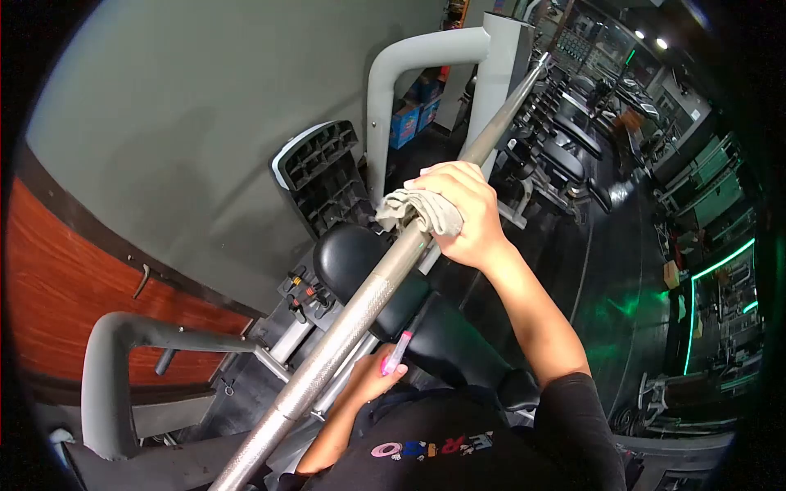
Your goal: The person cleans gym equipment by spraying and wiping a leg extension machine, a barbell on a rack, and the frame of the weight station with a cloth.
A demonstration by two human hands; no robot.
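A long metal barbell (pixel 360 307) runs diagonally across the head view, its knurled near part toward the bottom left. My right hand (pixel 467 209) is closed around the upper part of the bar, pressing a crumpled light-grey cloth (pixel 426 211) against it. Below the bar, near my body, my left hand (pixel 375 375) grips a slim clear bottle with pink ends (pixel 398 353). Its upper pink end points up toward the bench, and my fingers hide part of the lower end.
A black padded bench (pixel 454 340) lies under the bar. Grey tubular frames stand at the left (pixel 106 385) and top (pixel 426 51). Beside the wall is a black ribbed machine part (pixel 323 168). Further benches (pixel 565 159) line the dark floor at right, near a green-lit mirror (pixel 729 303).
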